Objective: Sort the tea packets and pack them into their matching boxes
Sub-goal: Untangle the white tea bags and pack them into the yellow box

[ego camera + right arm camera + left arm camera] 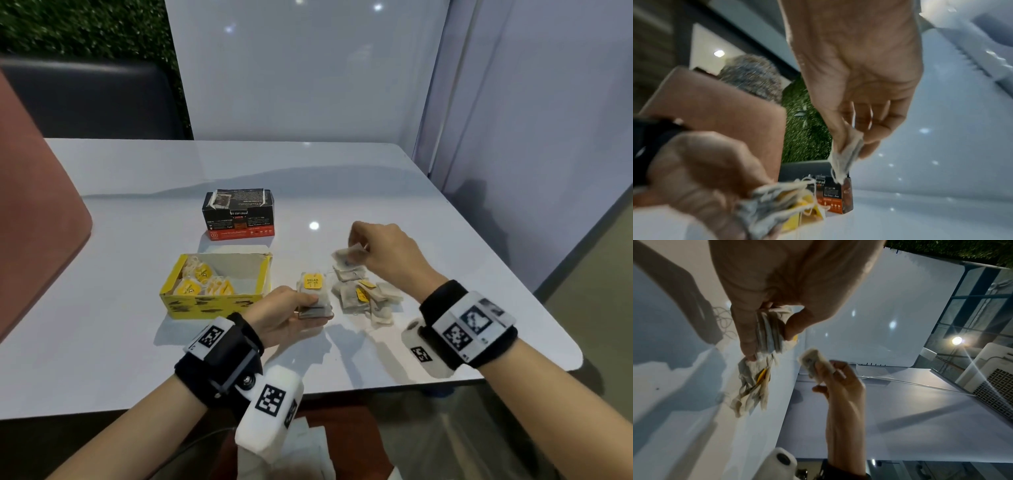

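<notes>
Mid-sort: yellow box (191, 301) is holding some packets, left hand (287, 317) is clutching a gathered stack (313, 298), right hand (387, 255) is pinching one packet (352, 251) above the loose pile (366, 296) waiting on the counter (137, 205).

Head cam: above, looking forward and down over the white tabletop (137, 192), both forearms in frame. Left wrist cam: close under left hand (777, 288), image rotated (tabletop edge runs near vertical), facing right hand (838, 378). Right wrist cam: close, low, looking along right hand (859, 73) toward left hand (701, 170). All three share the hands and the black box (238, 214) (836, 194) side
</notes>
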`<state>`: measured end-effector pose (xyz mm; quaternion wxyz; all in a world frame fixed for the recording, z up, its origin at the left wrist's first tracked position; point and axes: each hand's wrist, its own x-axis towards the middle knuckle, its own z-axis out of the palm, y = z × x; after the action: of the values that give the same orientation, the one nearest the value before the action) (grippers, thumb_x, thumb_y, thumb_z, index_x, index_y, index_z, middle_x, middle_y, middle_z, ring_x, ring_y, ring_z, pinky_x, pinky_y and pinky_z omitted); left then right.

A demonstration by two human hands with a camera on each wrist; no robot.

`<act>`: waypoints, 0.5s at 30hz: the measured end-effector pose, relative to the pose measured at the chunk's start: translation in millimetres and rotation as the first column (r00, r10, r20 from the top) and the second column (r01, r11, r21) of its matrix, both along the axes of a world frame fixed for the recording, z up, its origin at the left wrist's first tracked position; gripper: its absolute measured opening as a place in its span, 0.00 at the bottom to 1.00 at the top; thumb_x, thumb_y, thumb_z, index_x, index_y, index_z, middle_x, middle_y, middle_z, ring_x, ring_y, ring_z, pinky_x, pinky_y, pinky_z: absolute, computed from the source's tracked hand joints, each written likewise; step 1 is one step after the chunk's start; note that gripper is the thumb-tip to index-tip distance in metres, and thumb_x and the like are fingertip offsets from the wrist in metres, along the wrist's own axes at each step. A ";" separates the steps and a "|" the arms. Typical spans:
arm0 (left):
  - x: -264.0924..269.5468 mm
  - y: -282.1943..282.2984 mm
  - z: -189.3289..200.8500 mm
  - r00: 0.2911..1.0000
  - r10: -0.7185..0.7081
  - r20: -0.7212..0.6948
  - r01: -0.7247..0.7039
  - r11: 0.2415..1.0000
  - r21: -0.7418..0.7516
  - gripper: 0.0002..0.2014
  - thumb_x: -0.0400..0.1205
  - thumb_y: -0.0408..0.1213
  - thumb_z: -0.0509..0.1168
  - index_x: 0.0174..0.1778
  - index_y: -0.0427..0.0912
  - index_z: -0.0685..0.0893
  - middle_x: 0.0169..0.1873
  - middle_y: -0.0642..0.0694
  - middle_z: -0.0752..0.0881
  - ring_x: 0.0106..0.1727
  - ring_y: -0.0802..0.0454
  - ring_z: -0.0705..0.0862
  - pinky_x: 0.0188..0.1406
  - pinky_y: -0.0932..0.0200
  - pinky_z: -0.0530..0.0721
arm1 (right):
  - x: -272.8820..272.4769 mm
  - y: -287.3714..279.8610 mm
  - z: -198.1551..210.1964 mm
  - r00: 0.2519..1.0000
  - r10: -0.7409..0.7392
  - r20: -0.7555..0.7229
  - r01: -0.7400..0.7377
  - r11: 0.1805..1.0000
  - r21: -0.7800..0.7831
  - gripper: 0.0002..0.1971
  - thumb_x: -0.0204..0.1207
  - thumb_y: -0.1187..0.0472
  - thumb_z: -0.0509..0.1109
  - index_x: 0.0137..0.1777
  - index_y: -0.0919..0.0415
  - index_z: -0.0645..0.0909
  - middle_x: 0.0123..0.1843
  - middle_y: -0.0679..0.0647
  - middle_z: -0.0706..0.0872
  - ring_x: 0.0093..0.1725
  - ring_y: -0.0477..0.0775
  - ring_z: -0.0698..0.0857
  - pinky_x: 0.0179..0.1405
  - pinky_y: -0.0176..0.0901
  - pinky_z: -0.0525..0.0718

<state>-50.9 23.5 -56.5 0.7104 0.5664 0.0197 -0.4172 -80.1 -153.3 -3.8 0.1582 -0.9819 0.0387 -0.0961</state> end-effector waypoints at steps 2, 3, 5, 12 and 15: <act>-3.0 -5.4 -0.4 1.000 -0.010 -0.014 0.009 1.000 -0.022 0.11 0.84 0.25 0.55 0.59 0.24 0.77 0.48 0.32 0.83 0.47 0.41 0.85 0.45 0.54 0.88 | -6.1 18.0 -5.5 0.996 0.068 0.061 -0.059 0.989 -0.138 0.06 0.79 0.61 0.63 0.54 0.57 0.76 0.49 0.53 0.83 0.48 0.56 0.79 0.32 0.41 0.65; -4.1 -6.9 -0.2 1.000 -0.019 -0.011 0.019 0.999 -0.033 0.12 0.84 0.25 0.55 0.61 0.24 0.76 0.49 0.32 0.83 0.49 0.41 0.85 0.48 0.54 0.87 | -10.3 26.9 -12.0 0.988 0.139 0.071 -0.122 0.971 -0.205 0.07 0.80 0.61 0.62 0.55 0.58 0.75 0.51 0.53 0.82 0.51 0.56 0.78 0.34 0.41 0.66; -4.8 -7.3 1.5 0.999 -0.036 0.004 0.036 0.998 -0.055 0.13 0.84 0.24 0.54 0.60 0.23 0.76 0.51 0.31 0.83 0.51 0.40 0.84 0.53 0.53 0.85 | -19.1 40.6 -27.1 0.961 0.268 0.074 -0.240 0.934 -0.264 0.07 0.78 0.65 0.63 0.54 0.60 0.75 0.50 0.55 0.81 0.54 0.56 0.77 0.30 0.43 0.64; -3.0 -1.5 1.1 0.999 -0.036 0.005 0.036 0.995 -0.095 0.12 0.82 0.19 0.49 0.55 0.26 0.77 0.51 0.31 0.81 0.50 0.42 0.82 0.48 0.56 0.86 | -25.9 43.8 -49.5 0.915 0.340 0.218 -0.310 0.937 -0.161 0.11 0.62 0.75 0.73 0.40 0.62 0.77 0.32 0.54 0.83 0.39 0.59 0.80 0.22 0.47 0.77; -3.8 -2.8 2.6 0.999 -0.040 0.018 0.042 0.996 -0.082 0.13 0.81 0.18 0.48 0.47 0.26 0.79 0.45 0.33 0.83 0.47 0.42 0.83 0.54 0.53 0.82 | -26.6 44.3 -52.1 0.925 0.346 0.158 -0.328 0.936 -0.133 0.09 0.65 0.76 0.71 0.42 0.64 0.80 0.37 0.55 0.85 0.43 0.59 0.80 0.28 0.51 0.82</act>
<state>-54.6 20.7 -53.9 0.7246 0.5403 -0.0149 -0.4275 -106.7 -109.1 -56.0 0.1241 -0.9682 -0.1501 -0.1573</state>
